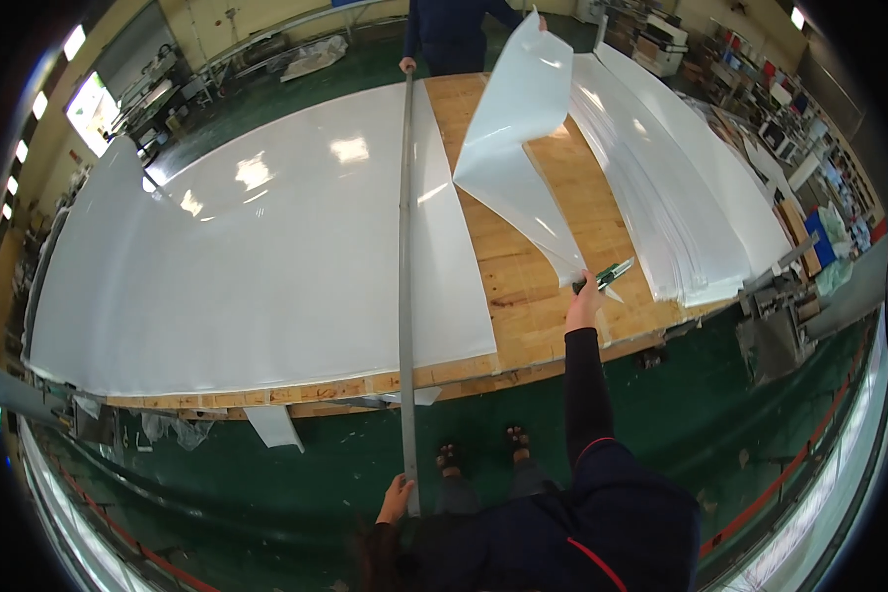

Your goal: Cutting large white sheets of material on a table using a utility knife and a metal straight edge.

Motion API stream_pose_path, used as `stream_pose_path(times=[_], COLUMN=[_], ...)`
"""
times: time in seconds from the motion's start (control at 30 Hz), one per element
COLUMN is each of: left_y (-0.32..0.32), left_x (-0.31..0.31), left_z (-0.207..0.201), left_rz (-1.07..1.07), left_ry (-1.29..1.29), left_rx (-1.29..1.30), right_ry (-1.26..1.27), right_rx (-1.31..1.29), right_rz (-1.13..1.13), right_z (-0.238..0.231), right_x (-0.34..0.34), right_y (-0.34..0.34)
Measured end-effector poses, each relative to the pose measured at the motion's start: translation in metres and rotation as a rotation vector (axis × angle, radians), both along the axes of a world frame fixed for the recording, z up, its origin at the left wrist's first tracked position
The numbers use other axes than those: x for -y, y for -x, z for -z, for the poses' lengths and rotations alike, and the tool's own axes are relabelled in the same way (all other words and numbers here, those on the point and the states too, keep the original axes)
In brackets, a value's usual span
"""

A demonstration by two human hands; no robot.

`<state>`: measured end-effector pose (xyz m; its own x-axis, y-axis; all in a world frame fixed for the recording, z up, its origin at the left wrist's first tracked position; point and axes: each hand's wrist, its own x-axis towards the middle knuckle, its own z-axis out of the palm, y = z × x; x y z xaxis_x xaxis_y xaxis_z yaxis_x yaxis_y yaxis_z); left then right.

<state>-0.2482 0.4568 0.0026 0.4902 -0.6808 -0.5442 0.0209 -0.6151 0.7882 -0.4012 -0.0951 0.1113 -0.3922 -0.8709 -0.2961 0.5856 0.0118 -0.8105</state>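
My left hand (pixel 395 500) grips the near end of a long grey metal straightedge (pixel 406 257), which runs away from me over a large glossy white sheet (pixel 266 257). At the table's near edge my right hand (pixel 583 302) is closed on a green utility knife (pixel 614 272). The same hand is at the near corner of a loose white strip (pixel 523 163); whether its fingers also pinch the strip is hidden. That strip is twisted, its far end lifted by a co-worker's hand (pixel 542 22). The co-worker's other hand (pixel 407 65) is on the straightedge's far end.
Bare wooden tabletop (pixel 518 276) shows between the sheet and a stack of white sheets (pixel 661 187) on the right. A co-worker (pixel 449 35) stands across the table. The floor (pixel 316 474) is green; shelves with boxes and tools line the far right.
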Motion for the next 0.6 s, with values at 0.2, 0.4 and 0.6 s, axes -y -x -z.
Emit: stream_pose_path(times=[0.2, 0.4, 0.6], left_y=[0.018, 0.033, 0.043], left_x=[-0.002, 0.009, 0.014], left_z=[0.014, 0.014, 0.000], left_rz=[-0.167, -0.313, -0.368], left_ry=[-0.010, -0.036, -0.031], left_rx=[0.093, 0.208, 0.171], right_ry=[0.066, 0.246, 0.180], right_rx=[0.023, 0.134, -0.202], right_rz=[-0.112, 0.059, -0.193], right_z=[-0.042, -0.050, -0.041], right_x=[0.056, 0.106, 0.096], right_y=[0.011, 0.098, 0.170])
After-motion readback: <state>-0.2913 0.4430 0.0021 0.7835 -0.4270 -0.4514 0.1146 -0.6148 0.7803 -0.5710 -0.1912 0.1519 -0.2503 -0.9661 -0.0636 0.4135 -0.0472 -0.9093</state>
